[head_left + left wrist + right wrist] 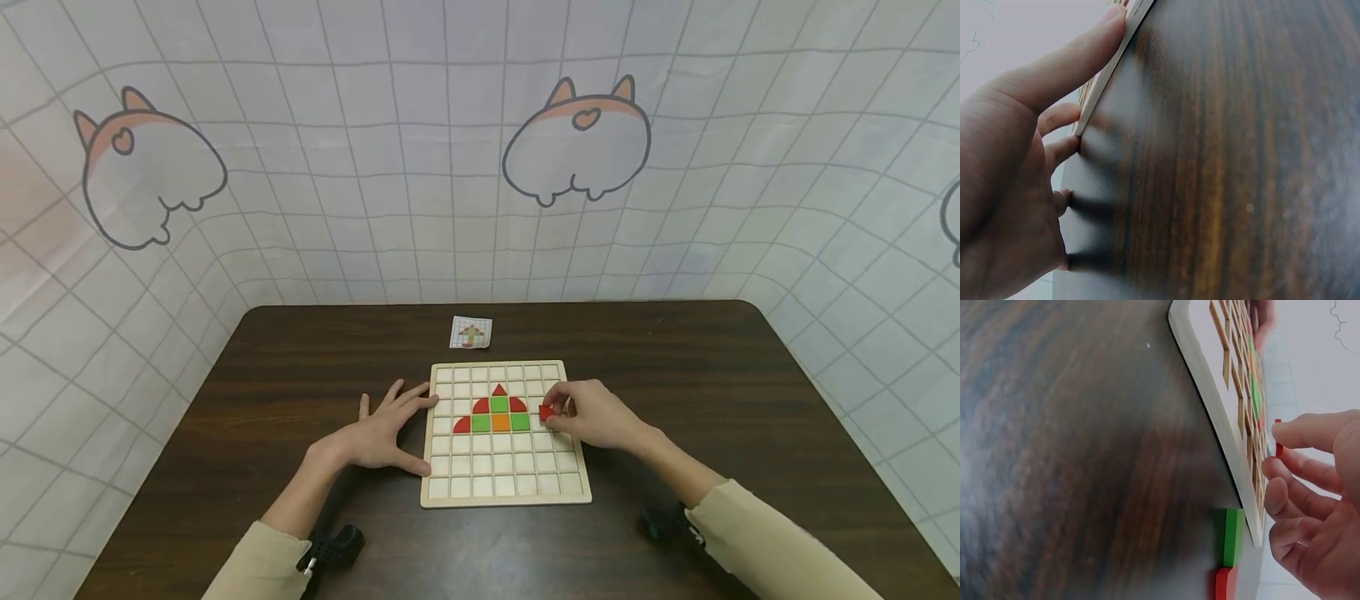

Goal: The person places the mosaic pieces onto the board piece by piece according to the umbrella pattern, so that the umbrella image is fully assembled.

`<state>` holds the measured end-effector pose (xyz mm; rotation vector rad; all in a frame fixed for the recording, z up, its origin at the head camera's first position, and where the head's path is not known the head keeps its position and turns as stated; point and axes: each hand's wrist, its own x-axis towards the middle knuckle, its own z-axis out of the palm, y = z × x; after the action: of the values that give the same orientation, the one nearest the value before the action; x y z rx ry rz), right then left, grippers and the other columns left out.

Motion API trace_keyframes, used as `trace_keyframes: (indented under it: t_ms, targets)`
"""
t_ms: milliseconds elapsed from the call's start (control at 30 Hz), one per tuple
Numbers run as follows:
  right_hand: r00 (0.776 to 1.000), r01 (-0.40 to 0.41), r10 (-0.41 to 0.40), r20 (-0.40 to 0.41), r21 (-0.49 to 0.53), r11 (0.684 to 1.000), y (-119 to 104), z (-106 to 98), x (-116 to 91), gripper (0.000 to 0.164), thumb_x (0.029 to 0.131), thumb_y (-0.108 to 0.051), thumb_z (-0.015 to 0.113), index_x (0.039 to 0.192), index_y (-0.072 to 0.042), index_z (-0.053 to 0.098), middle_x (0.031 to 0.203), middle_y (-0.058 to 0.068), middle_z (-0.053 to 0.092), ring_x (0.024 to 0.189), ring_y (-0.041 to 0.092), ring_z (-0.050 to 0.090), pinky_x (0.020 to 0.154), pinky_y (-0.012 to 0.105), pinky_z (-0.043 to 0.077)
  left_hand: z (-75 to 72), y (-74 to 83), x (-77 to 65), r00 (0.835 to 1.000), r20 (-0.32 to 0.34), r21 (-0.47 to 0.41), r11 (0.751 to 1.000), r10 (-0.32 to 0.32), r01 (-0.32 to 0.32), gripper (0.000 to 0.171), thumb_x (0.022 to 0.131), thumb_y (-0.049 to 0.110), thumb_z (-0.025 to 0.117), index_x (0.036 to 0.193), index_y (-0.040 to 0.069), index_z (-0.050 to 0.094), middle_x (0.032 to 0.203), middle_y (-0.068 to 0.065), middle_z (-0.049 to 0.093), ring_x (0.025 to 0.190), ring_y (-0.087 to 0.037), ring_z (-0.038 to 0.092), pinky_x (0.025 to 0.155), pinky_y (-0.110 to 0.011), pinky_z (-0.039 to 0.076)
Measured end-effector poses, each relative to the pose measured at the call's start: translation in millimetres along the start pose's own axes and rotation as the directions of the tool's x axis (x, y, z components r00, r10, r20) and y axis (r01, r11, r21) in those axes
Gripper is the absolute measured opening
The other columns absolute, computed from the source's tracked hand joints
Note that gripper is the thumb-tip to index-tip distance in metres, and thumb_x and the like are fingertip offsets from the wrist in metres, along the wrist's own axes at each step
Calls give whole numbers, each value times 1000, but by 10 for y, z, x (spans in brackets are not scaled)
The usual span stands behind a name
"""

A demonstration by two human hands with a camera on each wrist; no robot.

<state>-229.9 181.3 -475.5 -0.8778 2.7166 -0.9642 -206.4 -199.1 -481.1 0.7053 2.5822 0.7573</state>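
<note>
A square wooden grid board (506, 502) lies on the table, with red, green and orange tiles in its upper middle cells. A red triangle (499, 390) tops the pattern, above a green square (498, 405); an orange square (501, 422) sits in the row below. My left hand (381, 431) spreads its fingers along the board's left edge, thumb and fingertips touching it. Over the right side of the board, my right hand (600, 414) pinches a small red tile (547, 412) between thumb and fingers. The tile's full shape is partly hidden by the fingers.
A small printed card (471, 332) with a coloured pattern lies behind the board. Beside the board's edge in the right wrist view stand a green block (1233, 537) and a red block (1225, 584). The dark wooden table (337, 333) meets a white gridded curtain (360, 208).
</note>
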Motion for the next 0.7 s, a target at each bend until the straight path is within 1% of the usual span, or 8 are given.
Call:
trace_keyframes:
  t_ms: [200, 400, 500, 700]
  targets:
    - [1000, -2, 2, -4, -11, 1000, -29, 45, 6, 13, 89, -11, 79, 100, -9, 72, 83, -9, 63, 69, 8, 56, 61, 27, 49, 10, -4, -6, 1000, 1, -3, 1000, 2, -2, 102, 80, 53, 86, 160, 18, 35, 171, -9, 11, 154, -44, -10, 104, -80, -15]
    - [1000, -4, 4, 1, -43, 999, -65, 75, 27, 10, 88, -10, 78, 97, -9, 73, 80, -9, 62, 67, 8, 55, 60, 27, 49, -1, -1, -12, 1000, -1, 0, 1000, 4, -4, 102, 80, 53, 86, 160, 18, 35, 171, -9, 11, 154, -44, -9, 104, -80, -15]
    - [1000, -1, 1, -4, -58, 998, -65, 86, 34, 10, 88, -12, 79, 96, -10, 74, 79, -10, 61, 67, 7, 54, 59, 27, 48, -7, -1, -11, 1000, -1, 3, 1000, 2, -2, 102, 80, 53, 86, 160, 18, 35, 171, -9, 11, 154, -44, -9, 104, -80, -14]
    - [1000, 24, -25, -10, -71, 997, -63, 102, 44, 12, 87, -15, 83, 95, -12, 75, 78, -12, 61, 67, 5, 53, 63, 26, 48, -5, -11, -5, 1000, 3, 0, 1000, 1, -1, 102, 80, 54, 86, 160, 18, 35, 171, -8, 11, 154, -43, -10, 104, -80, -14]
